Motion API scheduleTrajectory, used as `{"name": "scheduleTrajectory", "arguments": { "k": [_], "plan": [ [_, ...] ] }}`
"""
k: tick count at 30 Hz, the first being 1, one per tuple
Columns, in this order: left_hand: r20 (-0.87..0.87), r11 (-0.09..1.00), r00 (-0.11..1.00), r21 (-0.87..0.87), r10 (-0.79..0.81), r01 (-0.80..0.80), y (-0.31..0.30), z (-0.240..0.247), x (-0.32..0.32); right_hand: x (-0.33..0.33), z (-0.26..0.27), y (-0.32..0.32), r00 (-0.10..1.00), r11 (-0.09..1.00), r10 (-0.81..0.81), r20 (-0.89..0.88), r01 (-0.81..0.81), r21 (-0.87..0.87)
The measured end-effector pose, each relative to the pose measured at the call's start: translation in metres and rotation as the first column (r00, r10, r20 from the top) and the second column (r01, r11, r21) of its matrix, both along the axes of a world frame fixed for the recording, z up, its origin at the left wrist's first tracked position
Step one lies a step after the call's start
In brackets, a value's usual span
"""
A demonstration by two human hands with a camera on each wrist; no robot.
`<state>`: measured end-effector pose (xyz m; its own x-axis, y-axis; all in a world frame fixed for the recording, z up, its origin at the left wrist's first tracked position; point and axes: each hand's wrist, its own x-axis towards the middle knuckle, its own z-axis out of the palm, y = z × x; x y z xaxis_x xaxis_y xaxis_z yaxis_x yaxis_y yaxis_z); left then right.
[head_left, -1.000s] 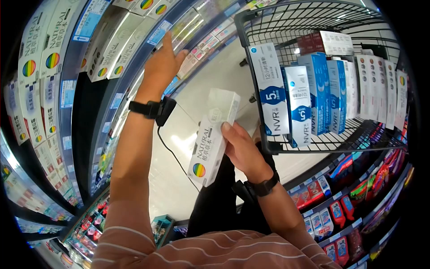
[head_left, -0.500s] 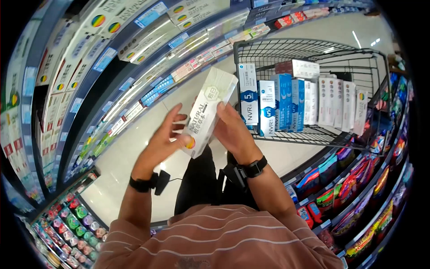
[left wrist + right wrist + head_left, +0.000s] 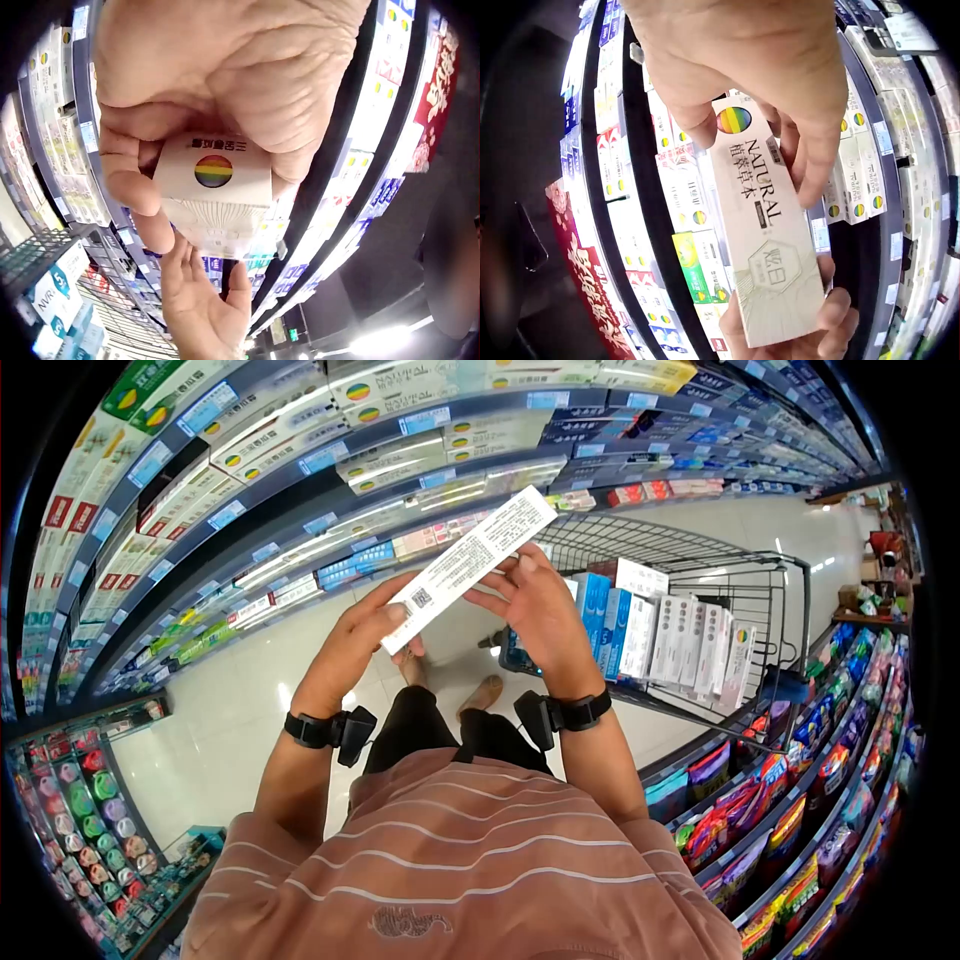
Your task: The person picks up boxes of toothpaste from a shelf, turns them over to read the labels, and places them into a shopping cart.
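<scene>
A long white toothpaste box (image 3: 470,570) is held slantwise in front of the body, its printed back and square code facing up in the head view. My left hand (image 3: 350,645) grips the near left end, thumb on top. At the far right end, my right hand (image 3: 550,615) holds the box by its edges, fingers partly spread. The left wrist view shows the end flap (image 3: 214,180) with a rainbow circle between thumb and fingers. In the right wrist view the front (image 3: 765,217) reads NATURAL, with the left fingers (image 3: 836,322) round the far end.
A black wire shopping cart (image 3: 690,545) stands at right, holding blue boxes (image 3: 592,620) and white boxes (image 3: 690,645). Shelves of similar boxes (image 3: 390,405) curve across the front and left. Colourful packets (image 3: 740,790) line shelves at lower right. Cup-like goods (image 3: 90,800) sit at lower left.
My left hand has come from the shelf front to the box and taken one end. The box has turned from its NATURAL face to its printed back. The view has swung right.
</scene>
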<state>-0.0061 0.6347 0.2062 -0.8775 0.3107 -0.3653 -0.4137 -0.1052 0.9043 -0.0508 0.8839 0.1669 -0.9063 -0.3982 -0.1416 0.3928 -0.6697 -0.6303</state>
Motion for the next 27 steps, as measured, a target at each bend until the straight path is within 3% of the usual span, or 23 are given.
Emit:
{"name": "scheduleTrajectory", "arguments": {
  "k": [6,9,13,14,18,21,27],
  "plan": [
    [0.060,0.971,0.998,0.239,-0.009,-0.005,0.005,0.004,0.007,-0.001,0.022,0.027,0.991,0.991,-0.127,-0.033,0.128,0.041],
    [0.077,0.974,0.997,0.224,-0.027,0.009,0.008,0.008,0.004,0.001,0.037,0.035,0.989,0.987,-0.138,-0.058,0.142,0.071],
    [0.141,0.958,0.986,0.259,0.088,-0.123,0.017,0.015,0.000,0.006,0.048,0.044,0.982,0.980,-0.170,-0.078,0.177,0.093],
    [0.087,0.935,0.996,0.351,0.021,-0.050,0.010,0.011,-0.003,0.007,0.050,0.045,0.980,0.977,-0.187,-0.073,0.193,0.087],
    [0.063,0.910,0.990,0.390,0.128,-0.142,0.021,0.015,-0.003,0.011,0.060,0.050,0.968,0.959,-0.236,-0.085,0.247,0.140],
    [0.110,0.884,0.970,0.398,0.217,-0.243,0.030,0.010,-0.005,0.019,0.076,0.045,0.946,0.911,-0.263,-0.191,0.308,0.274],
    [0.112,0.872,0.962,0.404,0.250,-0.274,0.040,0.007,-0.004,0.028,0.099,0.049,0.926,0.892,-0.164,-0.339,0.286,0.350]
  ]
}}
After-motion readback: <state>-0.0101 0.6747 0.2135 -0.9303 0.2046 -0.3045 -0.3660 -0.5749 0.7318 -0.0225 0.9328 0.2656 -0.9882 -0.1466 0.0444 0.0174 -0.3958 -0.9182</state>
